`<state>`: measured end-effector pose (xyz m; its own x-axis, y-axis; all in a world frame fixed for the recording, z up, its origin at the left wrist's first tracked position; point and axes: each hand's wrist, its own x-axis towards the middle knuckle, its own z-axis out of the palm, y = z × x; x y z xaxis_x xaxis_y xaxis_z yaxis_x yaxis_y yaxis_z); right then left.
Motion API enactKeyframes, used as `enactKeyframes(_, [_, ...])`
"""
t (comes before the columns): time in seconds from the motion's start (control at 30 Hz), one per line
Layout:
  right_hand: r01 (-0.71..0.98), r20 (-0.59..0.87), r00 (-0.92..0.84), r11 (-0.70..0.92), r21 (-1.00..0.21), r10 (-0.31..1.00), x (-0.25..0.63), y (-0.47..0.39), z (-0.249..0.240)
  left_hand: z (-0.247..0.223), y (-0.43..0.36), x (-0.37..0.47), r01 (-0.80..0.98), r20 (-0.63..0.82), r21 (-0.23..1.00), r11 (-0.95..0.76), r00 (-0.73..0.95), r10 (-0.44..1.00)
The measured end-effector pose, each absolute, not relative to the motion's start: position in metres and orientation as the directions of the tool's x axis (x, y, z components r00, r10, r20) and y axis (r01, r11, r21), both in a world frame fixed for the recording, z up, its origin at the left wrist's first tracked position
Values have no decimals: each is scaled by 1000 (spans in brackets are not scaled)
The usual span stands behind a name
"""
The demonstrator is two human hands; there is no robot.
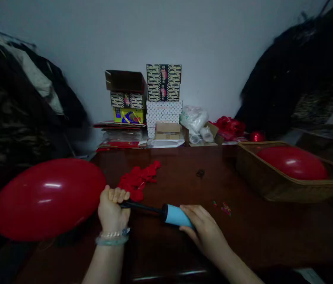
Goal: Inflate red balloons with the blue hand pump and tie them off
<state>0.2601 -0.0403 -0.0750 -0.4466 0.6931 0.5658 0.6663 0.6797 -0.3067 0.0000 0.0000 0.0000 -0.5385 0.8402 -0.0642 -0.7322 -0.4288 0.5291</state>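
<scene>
A blue and black hand pump [178,216] lies across both my hands above the table. My left hand [114,207] is closed around its black end, at the left of the thin black rod. My right hand [203,225] wraps the blue barrel. Beside my left hand a large inflated red balloon [48,197] reaches out to the left; its neck is hidden at my fist, so I cannot see how it joins the pump. Just beyond my left hand lies a pile of flat red balloons [138,179].
A woven basket [272,189] at the right holds another inflated red balloon [293,162]. Small colourful bits [226,209] and a dark small item [200,173] lie on the dark table [178,169]. Stacked boxes [164,112] and plastic bags [195,117] line the wall; clothes hang at both sides.
</scene>
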Motion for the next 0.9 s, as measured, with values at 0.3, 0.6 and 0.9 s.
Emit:
enactKeyframes(0.3, [697, 580, -429, 662, -274, 692, 257, -50, -72, -7, -1, 15, -772, -96, 512, -377, -488, 868])
enactKeyframes(0.6, [681, 538, -419, 645, -346, 731, 239, -59, -72, -21, -5, 48, -794, -120, 550, -259, -383, 916])
enactKeyframes(0.9, [654, 534, -433, 660, -369, 727, 242, -54, -72, -13, -4, 40, -773, -77, 557, -302, -410, 909])
